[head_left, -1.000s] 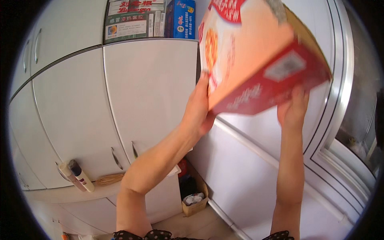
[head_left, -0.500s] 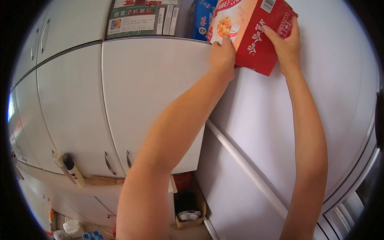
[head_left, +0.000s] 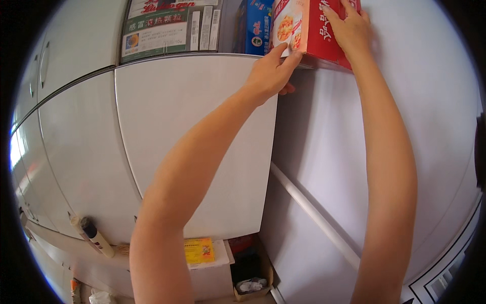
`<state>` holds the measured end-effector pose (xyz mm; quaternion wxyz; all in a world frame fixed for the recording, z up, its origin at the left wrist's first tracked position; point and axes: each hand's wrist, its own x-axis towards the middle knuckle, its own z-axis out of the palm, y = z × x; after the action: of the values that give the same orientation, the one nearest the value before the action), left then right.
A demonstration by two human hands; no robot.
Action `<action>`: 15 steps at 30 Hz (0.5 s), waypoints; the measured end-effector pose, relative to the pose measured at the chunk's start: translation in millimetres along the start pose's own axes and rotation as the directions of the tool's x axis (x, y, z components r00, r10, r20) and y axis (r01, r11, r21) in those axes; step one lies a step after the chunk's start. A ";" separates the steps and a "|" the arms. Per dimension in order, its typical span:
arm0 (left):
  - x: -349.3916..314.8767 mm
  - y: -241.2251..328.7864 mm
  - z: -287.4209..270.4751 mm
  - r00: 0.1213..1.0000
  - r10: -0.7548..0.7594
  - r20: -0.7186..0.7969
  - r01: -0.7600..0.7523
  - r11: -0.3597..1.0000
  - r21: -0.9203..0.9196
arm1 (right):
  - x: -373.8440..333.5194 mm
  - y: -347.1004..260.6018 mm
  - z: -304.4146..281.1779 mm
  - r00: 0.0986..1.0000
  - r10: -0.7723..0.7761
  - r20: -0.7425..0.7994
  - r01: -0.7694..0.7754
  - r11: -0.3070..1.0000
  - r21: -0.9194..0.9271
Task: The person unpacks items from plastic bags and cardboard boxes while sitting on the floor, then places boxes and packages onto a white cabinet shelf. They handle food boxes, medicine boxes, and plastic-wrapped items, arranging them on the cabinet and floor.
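Observation:
A red and cream cardboard box (head_left: 318, 38) with food pictured on its front is at the top, at the right end of the shelf above the cabinet doors. My left hand (head_left: 271, 73) is at its lower front corner, thumb and index finger against the front and the other fingers below. On the box's red side lies my right hand (head_left: 349, 33), thumb on the face and fingers over the far edge. The box's top is out of the picture. Just left of it stands a blue box (head_left: 255, 28).
Medicine boxes (head_left: 162, 30) fill a shelf section farther left. White cabinet doors (head_left: 197, 142) lie below; a smooth pale surface (head_left: 324, 131) with a white pipe (head_left: 314, 210) is at right. Lower down are a spray can (head_left: 96, 235), a yellow packet (head_left: 199, 250) and an open carton (head_left: 253, 294).
The red box has moved up and in beside the blue box, onto the shelf's edge. My left hand has slid down to its lower corner; my right hand has risen with it.

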<state>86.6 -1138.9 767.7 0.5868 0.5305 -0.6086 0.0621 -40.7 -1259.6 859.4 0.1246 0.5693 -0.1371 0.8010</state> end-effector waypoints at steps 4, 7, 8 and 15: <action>-3.7 -3.0 -20.1 0.993 0.115 -0.006 -0.109 0.957 0.269 | 7.0 -24.4 -0.8 0.988 0.099 0.123 -0.086 0.991 -0.103; 7.3 -10.5 -26.0 0.962 0.272 -0.034 -0.211 0.815 0.539 | 9.9 -9.0 17.0 0.966 0.067 0.250 -0.053 0.997 -0.061; 5.9 -12.5 -26.6 0.954 0.297 -0.030 -0.223 0.775 0.591 | 2.4 -7.8 24.0 0.962 0.078 0.261 -0.077 0.997 -0.016; -3.7 -22.5 -37.7 0.912 0.399 0.099 -0.278 0.422 0.863 | -9.4 10.7 41.3 0.884 0.225 0.410 -0.217 0.974 -0.067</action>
<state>126.3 -1120.2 764.0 0.2532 0.6125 -0.5521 0.5059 -5.2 -1284.9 862.6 0.0059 0.7057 -0.2321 0.6694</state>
